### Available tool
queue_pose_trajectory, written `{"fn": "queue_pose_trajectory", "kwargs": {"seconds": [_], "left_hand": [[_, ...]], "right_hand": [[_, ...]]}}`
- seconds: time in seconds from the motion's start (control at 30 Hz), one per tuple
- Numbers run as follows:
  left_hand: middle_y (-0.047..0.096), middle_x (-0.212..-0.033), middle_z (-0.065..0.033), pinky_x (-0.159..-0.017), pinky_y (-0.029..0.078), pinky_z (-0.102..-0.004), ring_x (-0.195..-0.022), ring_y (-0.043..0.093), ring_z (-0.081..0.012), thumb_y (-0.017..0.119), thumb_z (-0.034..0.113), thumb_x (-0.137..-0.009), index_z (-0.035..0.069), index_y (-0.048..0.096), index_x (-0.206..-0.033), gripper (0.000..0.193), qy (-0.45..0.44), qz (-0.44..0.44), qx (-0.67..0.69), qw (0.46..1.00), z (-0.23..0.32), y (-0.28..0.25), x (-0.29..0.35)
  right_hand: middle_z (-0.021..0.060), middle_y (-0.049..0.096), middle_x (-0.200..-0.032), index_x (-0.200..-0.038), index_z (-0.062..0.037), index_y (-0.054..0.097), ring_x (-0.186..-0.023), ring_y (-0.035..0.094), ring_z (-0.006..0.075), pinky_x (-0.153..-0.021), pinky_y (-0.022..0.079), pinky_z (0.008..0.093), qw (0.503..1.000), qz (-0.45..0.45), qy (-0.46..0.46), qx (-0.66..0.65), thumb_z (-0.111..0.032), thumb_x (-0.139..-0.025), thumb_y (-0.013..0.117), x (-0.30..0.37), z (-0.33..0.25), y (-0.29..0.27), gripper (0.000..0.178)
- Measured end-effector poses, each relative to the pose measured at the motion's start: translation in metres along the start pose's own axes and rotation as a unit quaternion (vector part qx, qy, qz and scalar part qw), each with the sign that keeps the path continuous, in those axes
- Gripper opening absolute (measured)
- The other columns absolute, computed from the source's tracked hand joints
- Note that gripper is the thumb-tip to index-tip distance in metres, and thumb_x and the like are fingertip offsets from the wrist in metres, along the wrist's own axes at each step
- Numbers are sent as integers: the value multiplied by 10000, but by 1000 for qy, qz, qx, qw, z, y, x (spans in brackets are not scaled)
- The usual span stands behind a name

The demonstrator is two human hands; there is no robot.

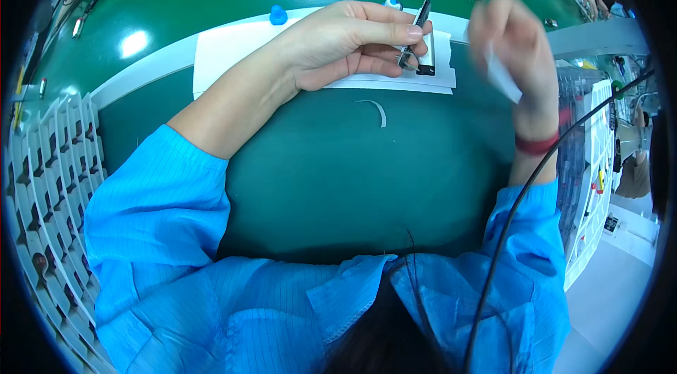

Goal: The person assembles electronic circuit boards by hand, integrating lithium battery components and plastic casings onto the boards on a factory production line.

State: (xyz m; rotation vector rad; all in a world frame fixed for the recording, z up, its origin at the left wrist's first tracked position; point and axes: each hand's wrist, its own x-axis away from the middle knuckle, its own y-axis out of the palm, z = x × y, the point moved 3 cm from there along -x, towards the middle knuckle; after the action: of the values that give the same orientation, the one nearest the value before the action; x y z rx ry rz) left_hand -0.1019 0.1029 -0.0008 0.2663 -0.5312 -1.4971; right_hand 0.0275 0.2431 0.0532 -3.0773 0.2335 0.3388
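Observation:
My left hand (342, 42) pinches a small thin black electronic part (422, 15) upright between thumb and fingers, over the white sheets. A small piece with a white face and black edges (427, 60) shows just beyond my fingertips; whether it joins the pinched part I cannot tell. Off to the right my right hand (511, 35) is raised and smeared by motion, its fingers closed on a white paper-like slip (502, 79) that hangs down toward the wrist. A thin curved pale strip (381, 114) lies on the green mat in front of my left hand.
White sheets (236, 56) lie beneath my left hand. Behind them are a blue lump (278, 15) and a blue-and-white bottle top (392, 2). Slotted white racks (53, 197) flank the left, a white tray (591, 183) the right. A black cable (518, 194) crosses my right forearm. Another person's hand (594, 1) shows far right.

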Motion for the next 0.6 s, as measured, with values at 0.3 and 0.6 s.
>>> {"fn": "queue_pose_trajectory", "kwargs": {"seconds": [0.3,0.6], "left_hand": [[580,-976,-105,-709,553,-253,-921,589,-164,520,170,-860,-29,432,-1197,401,51,-73,70,994,9,-3,10],[585,-942,-91,-707,527,-249,-872,587,-149,550,142,-838,-12,502,-1115,320,45,-29,14,998,3,-9,3]], "right_hand": [[34,575,-858,-974,4,560,-723,532,56,-571,399,168,943,249,157,153,-137,-836,533,-35,40,-37,199],[58,606,-905,-1046,16,560,-756,559,83,-601,435,173,963,113,156,-187,-129,-842,539,-4,53,23,251]]}}
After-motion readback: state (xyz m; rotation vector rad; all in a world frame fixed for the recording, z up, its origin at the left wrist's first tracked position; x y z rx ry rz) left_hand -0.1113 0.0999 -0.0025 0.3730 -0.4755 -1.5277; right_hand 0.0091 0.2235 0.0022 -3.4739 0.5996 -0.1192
